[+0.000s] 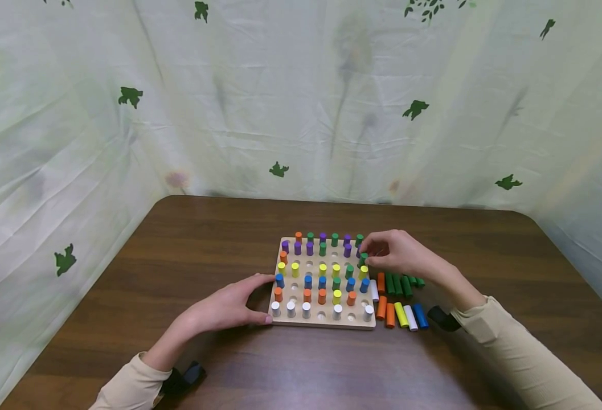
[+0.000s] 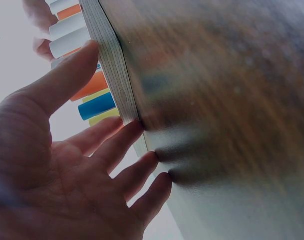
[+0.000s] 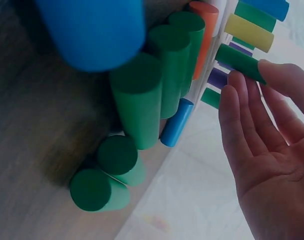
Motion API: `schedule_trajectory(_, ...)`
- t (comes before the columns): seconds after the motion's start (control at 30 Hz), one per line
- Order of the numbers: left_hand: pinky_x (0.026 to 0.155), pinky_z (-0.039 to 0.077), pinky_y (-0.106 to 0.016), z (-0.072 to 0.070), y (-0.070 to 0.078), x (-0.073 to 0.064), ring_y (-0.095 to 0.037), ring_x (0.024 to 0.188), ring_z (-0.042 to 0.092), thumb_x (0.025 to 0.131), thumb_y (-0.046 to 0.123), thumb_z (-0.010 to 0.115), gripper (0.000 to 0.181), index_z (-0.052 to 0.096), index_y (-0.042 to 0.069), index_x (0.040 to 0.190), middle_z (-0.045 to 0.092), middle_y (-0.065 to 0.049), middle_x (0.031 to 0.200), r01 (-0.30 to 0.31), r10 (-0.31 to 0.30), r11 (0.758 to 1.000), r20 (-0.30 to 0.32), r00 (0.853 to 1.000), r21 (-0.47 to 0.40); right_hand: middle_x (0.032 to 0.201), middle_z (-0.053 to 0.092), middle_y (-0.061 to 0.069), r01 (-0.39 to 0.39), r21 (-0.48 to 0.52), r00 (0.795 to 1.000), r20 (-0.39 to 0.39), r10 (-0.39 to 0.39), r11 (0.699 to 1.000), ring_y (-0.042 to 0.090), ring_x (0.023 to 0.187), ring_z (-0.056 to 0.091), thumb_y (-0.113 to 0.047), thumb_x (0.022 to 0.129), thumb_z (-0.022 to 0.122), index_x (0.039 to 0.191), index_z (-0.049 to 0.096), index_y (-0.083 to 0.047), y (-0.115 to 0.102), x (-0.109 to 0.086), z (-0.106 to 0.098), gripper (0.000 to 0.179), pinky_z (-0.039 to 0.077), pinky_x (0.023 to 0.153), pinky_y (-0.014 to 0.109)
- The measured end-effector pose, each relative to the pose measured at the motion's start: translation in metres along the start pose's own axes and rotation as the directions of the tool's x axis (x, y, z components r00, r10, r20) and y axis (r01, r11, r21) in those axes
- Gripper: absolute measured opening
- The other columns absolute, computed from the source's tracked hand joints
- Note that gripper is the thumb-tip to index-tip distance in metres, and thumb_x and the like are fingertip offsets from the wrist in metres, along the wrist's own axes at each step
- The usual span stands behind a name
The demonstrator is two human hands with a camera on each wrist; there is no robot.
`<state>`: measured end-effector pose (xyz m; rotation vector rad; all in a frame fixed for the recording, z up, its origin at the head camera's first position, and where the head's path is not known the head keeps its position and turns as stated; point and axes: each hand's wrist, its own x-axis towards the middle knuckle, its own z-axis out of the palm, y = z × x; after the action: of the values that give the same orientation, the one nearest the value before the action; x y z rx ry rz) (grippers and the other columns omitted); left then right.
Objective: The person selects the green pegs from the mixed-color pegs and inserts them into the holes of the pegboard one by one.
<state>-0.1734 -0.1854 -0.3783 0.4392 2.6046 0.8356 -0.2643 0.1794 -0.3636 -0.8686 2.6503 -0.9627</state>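
Observation:
A light wooden pegboard (image 1: 328, 323) lies on the table, with rows of white, orange, blue, yellow, green and purple pegs standing in it and some holes bare. My left hand (image 1: 218, 304) is at the board's left side, thumb by the near corner. In the left wrist view, its spread fingers (image 2: 119, 145) touch the edge and the tabletop. Over the board's right side, my right hand (image 1: 403, 253) pinches a green peg (image 3: 239, 61) between thumb and fingertips. The peg's lower end is close to the board among other pegs.
Loose pegs lie right of the board: several green pegs (image 1: 398, 285), orange pegs (image 1: 381, 307), a yellow peg (image 1: 400, 314), white ones and a blue peg (image 1: 421, 316). The brown table (image 1: 218, 239) ends at a pale cloth backdrop (image 1: 301, 114) with green leaf shapes.

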Motion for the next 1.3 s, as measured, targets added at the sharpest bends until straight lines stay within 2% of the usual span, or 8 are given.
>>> schedule_trajectory(0.83, 0.108, 0.032, -0.058, 0.000, 0.001, 0.000, -0.035, 0.138, 0.037, 0.080, 0.043, 0.080, 0.085, 0.042, 0.014, 0.149, 0.040, -0.014, 0.151, 0.008, -0.008, 1.000, 0.001, 1.000, -0.002, 0.098, 0.068, -0.003, 0.022, -0.007, 1.000, 0.018, -0.022, 1.000, 0.014, 0.088, 0.063, -0.011, 0.090, 0.072, 0.105, 0.070, -0.014, 0.001, 0.001, -0.002, 0.016, 0.055, 0.081, 0.033)
schedule_trajectory(1.3, 0.109, 0.030, -0.057, -0.001, 0.002, 0.000, -0.036, 0.139, 0.035, 0.080, 0.043, 0.081, 0.085, 0.042, 0.012, 0.149, 0.040, -0.014, 0.151, -0.002, 0.002, 1.000, -0.006, 1.000, 0.016, 0.103, 0.069, 0.002, 0.000, 0.020, 1.000, -0.012, 0.001, 1.000, 0.016, 0.091, 0.064, -0.012, 0.090, 0.073, 0.109, 0.070, -0.010, 0.003, -0.009, -0.013, 0.019, 0.055, 0.082, 0.033)
